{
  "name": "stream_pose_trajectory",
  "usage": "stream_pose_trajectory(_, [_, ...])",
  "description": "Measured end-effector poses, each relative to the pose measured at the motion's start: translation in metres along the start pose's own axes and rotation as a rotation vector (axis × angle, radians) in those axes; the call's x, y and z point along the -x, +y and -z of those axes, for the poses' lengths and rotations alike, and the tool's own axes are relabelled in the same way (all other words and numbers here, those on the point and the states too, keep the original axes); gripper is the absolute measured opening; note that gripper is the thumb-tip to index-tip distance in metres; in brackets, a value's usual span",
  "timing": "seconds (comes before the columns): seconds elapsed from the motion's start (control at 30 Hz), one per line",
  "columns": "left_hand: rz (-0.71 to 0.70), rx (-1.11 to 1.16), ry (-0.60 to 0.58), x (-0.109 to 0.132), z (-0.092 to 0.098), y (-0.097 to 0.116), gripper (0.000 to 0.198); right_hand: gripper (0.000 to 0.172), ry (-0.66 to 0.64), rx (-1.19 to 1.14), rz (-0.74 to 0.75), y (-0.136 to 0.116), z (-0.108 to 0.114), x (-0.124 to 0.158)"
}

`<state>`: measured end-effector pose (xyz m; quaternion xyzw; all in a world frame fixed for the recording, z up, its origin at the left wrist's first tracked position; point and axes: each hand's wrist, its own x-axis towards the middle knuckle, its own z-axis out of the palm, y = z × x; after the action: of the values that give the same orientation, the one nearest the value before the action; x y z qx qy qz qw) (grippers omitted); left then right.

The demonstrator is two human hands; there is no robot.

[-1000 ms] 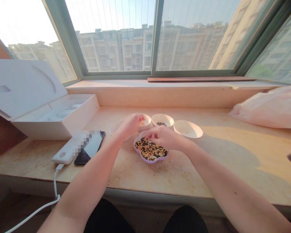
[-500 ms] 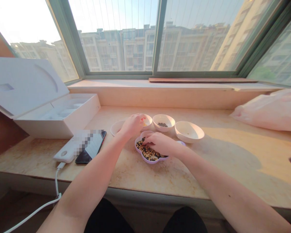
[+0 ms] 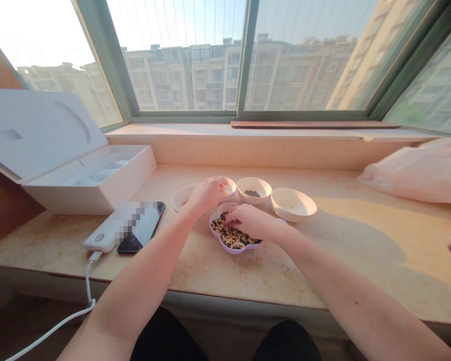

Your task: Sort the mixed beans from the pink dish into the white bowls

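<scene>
Plainly upright purple dish (image 3: 234,250), lobe nearward.

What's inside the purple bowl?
In the purple bowl I see a mix of small black and yellowish beans. The right hand reaches over them, so whatever is under it, or beneath the top layer, is covered.

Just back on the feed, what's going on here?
The person's right hand reaches into mixed black and tan beans in a lavender scalloped bowl. The left hand is at a white bowl just behind; whether it holds anything is unclear. Beside that, another white bowl holds small dark pieces.
</scene>
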<state>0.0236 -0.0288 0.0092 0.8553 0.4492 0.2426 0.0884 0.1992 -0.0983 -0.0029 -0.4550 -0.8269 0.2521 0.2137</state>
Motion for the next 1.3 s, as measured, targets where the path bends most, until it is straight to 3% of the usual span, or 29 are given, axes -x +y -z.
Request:
stream_pose_trajectory(0.07, [-0.006,0.001,-0.004,0.000,0.000,0.000,0.037,0.014,0.019,-0.014,-0.042,-0.001,-0.001,0.000])
stream_pose_trajectory(0.33, [0.059,-0.002,-0.017,0.000,0.006,0.003,0.035,0.022,-0.005,0.142,0.054,0.001,0.004,-0.003])
stream_pose_trajectory(0.6, [0.047,-0.002,0.002,0.001,0.011,0.008,0.031,0.019,0.324,0.122,-0.081,0.018,0.038,-0.003])
stream_pose_trajectory(0.77, [-0.094,-0.016,-0.147,0.004,0.013,0.016,0.029,0.018,0.510,0.229,-0.230,0.037,0.051,-0.005])
stream_pose_trajectory(0.9, [-0.182,-0.059,-0.348,0.009,0.011,0.023,0.030,0.022,0.521,0.304,-0.298,0.051,0.052,-0.006])
stream_pose_trajectory(1.03, [-0.180,-0.179,-0.519,0.019,0.010,0.034,0.035,0.027,0.495,0.342,-0.273,0.057,0.051,-0.005])
stream_pose_trajectory(1.3, [-0.127,-0.226,-0.511,0.028,0.007,0.047,0.034,0.024,0.497,0.365,-0.304,0.049,0.050,-0.006])
